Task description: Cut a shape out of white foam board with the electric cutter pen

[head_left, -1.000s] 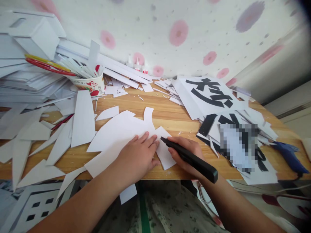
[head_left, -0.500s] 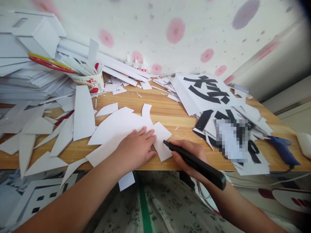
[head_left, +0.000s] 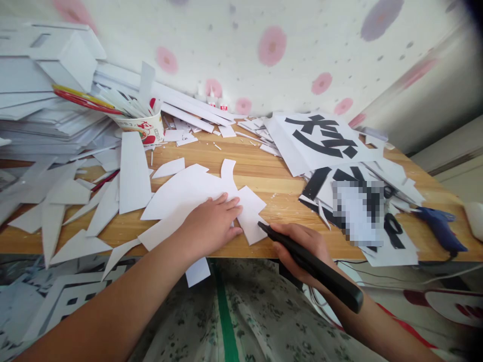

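Left hand (head_left: pixel 213 226) flat, fingers spread and released, pressing my white cutout (head_left: pixel 188 196) onto the wooden table (head_left: pixel 264 176) near its front edge. Right hand (head_left: pixel 302 249) clenched around a black knife (head_left: pixel 309 264) — tip touching the cutout's lower right corner. Paper scraps (head_left: pixel 75 211) left, paper cup (head_left: pixel 141 130) behind them, printed sheets (head_left: pixel 320 141) right — blue glue gun (head_left: pixel 439 229) beyond.

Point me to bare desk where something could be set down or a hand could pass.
Bare wood runs between the cut white sheet under the left hand and the printed sheets, back toward the paper cup. Left side is buried in white offcuts; right side in prints and a blue glue gun.
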`<action>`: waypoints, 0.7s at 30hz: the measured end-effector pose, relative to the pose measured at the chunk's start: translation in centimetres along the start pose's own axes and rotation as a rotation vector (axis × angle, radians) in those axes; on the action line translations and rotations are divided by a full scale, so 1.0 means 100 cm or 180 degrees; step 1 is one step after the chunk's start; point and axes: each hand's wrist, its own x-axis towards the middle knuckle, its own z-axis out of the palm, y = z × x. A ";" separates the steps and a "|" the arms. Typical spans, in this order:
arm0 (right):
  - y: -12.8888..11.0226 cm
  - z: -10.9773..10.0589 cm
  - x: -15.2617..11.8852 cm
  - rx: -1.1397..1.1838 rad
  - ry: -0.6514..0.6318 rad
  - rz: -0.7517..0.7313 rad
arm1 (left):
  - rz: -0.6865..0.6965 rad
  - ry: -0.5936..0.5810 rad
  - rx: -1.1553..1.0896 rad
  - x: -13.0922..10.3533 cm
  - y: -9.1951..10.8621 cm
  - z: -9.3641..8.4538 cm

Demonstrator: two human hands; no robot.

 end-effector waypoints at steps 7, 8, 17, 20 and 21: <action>-0.008 -0.011 -0.025 0.0002 0.0048 0.0014 | 0.0009 0.0042 -0.0110 0.001 -0.004 0.004; -0.009 -0.011 -0.029 -0.0014 0.0096 -0.0037 | 0.0017 0.0061 -0.0135 0.001 -0.004 0.005; -0.005 -0.024 -0.035 -0.0070 0.1203 0.0384 | -0.0070 0.0603 0.0075 -0.011 -0.010 0.003; -0.002 -0.036 -0.014 -0.0180 0.1246 0.0280 | -0.0072 0.0695 0.0199 -0.017 -0.015 0.001; -0.002 -0.039 -0.006 -0.0157 0.1070 0.0310 | -0.0002 0.0694 0.0226 -0.018 -0.017 0.001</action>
